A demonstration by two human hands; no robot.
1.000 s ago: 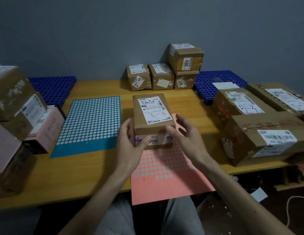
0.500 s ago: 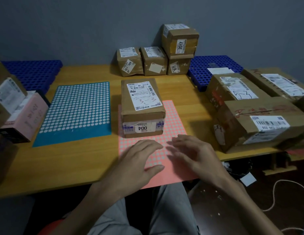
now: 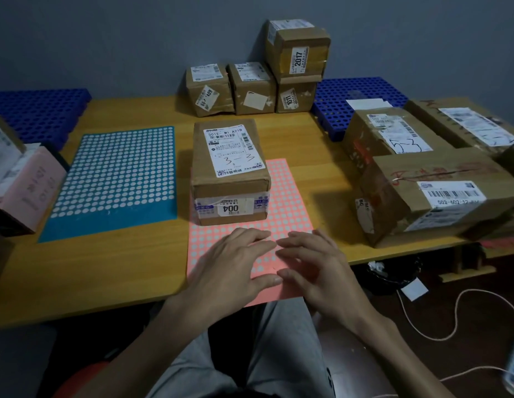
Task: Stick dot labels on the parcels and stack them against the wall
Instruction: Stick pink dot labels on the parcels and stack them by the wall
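– Cardboard parcel (image 3: 231, 170), head view: where does it sit?
– Flat on the far end of the pink dot sheet (image 3: 290, 202), on the wooden table (image 3: 106, 277), just beyond the hands. The top label reads "501E- M1 A21B", with "3—3" handwritten. The near end carries a sticker "004", upside down.
– Hands?
– The left hand (image 3: 230, 268) and right hand (image 3: 316, 268) both lie on the sheet's near part. Fingers are straight and spread, gripping nothing, and the fingertips nearly meet.
– At the wall (image 3: 106, 38)?
– Three small boxes stand in a row against it, with a fourth on top at the right. Readable: "409" on the left box (image 3: 208, 90), "1011" on the right box (image 3: 294, 96), "2017" on the top box (image 3: 297, 50).
– Elsewhere?
– The blue dot sheet (image 3: 118, 179) lies left of the parcel. On the right is a large box (image 3: 393, 133) hand-marked "5-3". Nearer is a barcode box (image 3: 439, 193) reading "502-602-", the rest blurred.
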